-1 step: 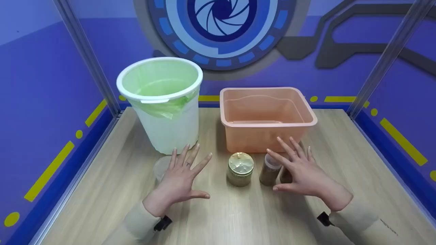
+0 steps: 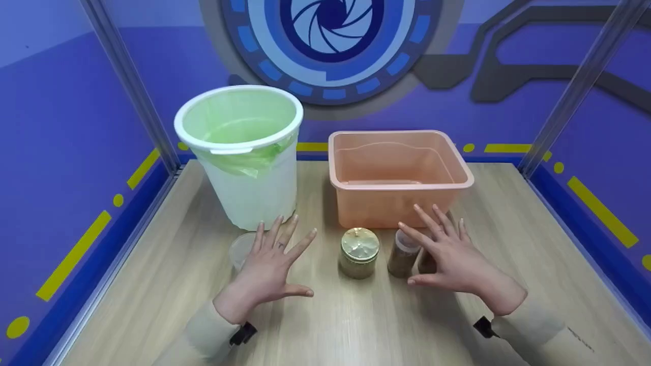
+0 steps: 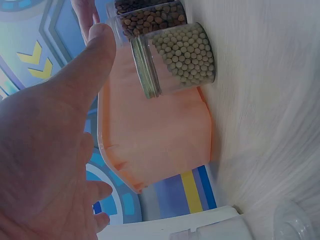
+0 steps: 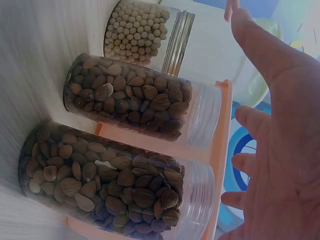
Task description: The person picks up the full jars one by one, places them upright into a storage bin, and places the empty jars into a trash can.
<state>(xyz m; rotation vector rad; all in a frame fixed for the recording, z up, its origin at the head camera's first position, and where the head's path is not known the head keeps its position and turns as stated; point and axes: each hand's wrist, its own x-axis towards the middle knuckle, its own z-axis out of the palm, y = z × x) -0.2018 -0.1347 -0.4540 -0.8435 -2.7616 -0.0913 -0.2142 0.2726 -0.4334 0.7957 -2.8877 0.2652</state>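
Observation:
My left hand (image 2: 265,272) hovers with fingers spread and holds nothing. Just beyond it, partly hidden by the fingers, is a clear round container (image 2: 239,250). A jar with a gold metal lid (image 2: 359,253) stands between my hands; pale round balls (image 3: 185,55) fill it in the left wrist view. My right hand (image 2: 455,262), also spread and holding nothing, is above two clear jars of brown, almond-like nuts. The nearer-to-centre nut jar (image 2: 403,258) shows its clear top, while the other nut jar (image 4: 105,185) is mostly covered by my hand in the head view.
Behind on the left stands a white bin (image 2: 249,188) with a green bag lining it. A salmon-pink plastic tub (image 2: 391,208) sits behind the jars. Blue printed panels and metal posts (image 2: 574,91) enclose the wooden tabletop (image 2: 335,325) at the back and sides.

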